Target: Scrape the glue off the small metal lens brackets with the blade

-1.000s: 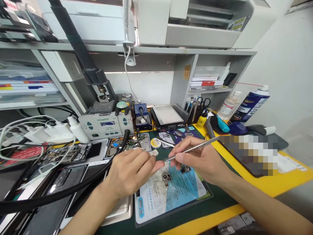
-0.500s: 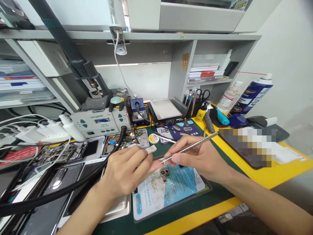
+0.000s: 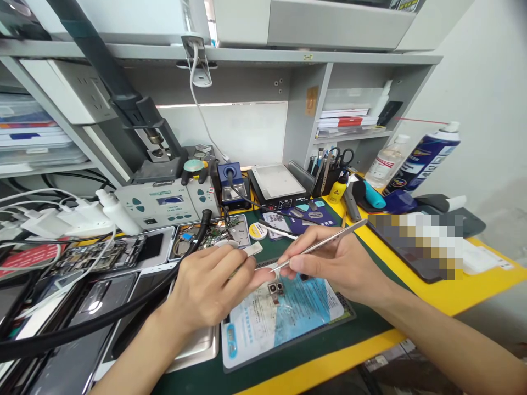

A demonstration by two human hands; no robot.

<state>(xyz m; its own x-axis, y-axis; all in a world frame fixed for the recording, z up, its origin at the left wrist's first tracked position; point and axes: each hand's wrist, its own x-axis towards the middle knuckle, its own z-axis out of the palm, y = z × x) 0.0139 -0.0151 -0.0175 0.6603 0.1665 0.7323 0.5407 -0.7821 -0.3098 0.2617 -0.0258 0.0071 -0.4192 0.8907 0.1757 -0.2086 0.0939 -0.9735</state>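
Observation:
My right hand [image 3: 329,263] is closed around metal tweezers [image 3: 325,240], held slantwise with the tips pointing down and left. Those tips meet the end of the thumb of my left hand [image 3: 216,280]; whether anything tiny sits between them is too small to tell. My left hand is closed, its fingers curled, and a small pale flat piece [image 3: 254,249] sticks out past its fingers. Just below the tweezer tips, a phone camera module [image 3: 275,288] with two lenses lies on a blue and white printed mat [image 3: 288,329].
To the left lie several phones [image 3: 86,329], crossed by a thick black hose [image 3: 135,310]. Behind my hands are a tray of small parts [image 3: 239,233], a soldering station [image 3: 164,203] and a hot plate [image 3: 280,184]. A dark tablet-like slab [image 3: 395,244] lies at right.
The view has shifted slightly. Both hands keep nearly the same pose, with the tweezer tips still at the left thumb; the camera module has stayed on the mat.

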